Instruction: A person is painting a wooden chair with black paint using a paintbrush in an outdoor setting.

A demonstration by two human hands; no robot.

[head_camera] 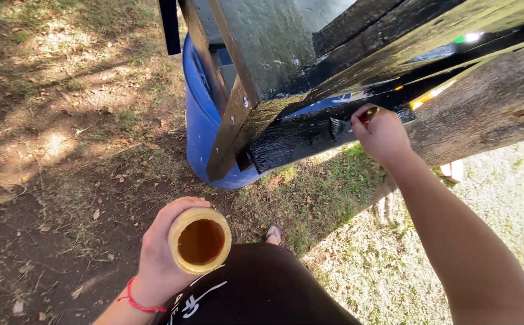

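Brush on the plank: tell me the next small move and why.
Probably stroke the brush rightward along the plank. The right hand holds its bristles at the edge of the wet black coat, and bare wood lies just to the right. The left hand holds the cup low, apart.

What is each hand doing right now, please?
Left hand: closed around a yellow cup.
Right hand: closed on a paintbrush against the black wet wooden plank.
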